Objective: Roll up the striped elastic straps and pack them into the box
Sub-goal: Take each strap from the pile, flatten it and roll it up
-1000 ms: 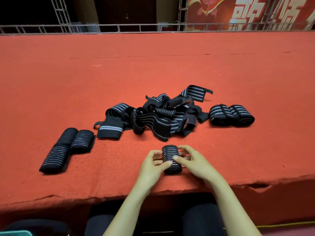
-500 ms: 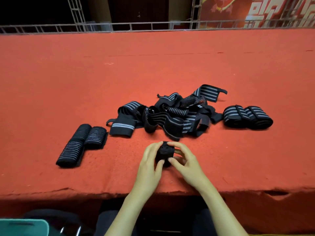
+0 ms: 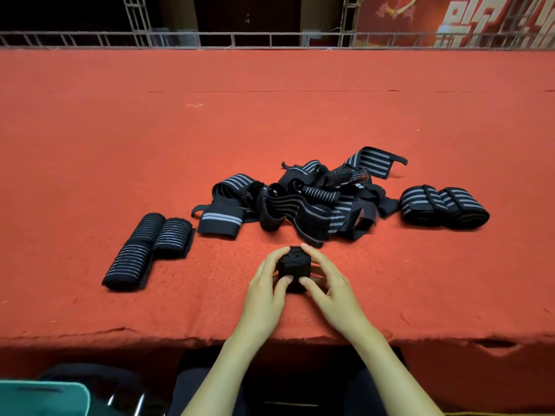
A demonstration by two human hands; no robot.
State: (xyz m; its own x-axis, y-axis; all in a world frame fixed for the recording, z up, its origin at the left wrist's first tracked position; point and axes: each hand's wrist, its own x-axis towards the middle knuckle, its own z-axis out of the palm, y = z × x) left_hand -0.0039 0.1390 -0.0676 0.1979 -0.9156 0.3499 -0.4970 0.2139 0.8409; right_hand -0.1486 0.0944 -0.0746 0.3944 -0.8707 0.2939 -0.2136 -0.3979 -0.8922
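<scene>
While rolled strap (image 3: 293,267) sits end-face up on desk (image 3: 270,115) near front edge, left hand (image 3: 264,285) and right hand (image 3: 332,285) cup it from either side. Both grips are curled round it, thumbs on near face, fingers over far side. Likely squeezing coil tight so elastic can't spring open.

Loose strap pile (image 3: 300,202) just behind, within easy reach for next pick. Finished rolls (image 3: 150,244) parked left, two more rolls (image 3: 443,207) right, both clear of tangle, probably staged for packing.

Box not identifiable. Teal object (image 3: 42,397) at bottom-left corner, can't tell what. Judging by pile, task far from done.
</scene>
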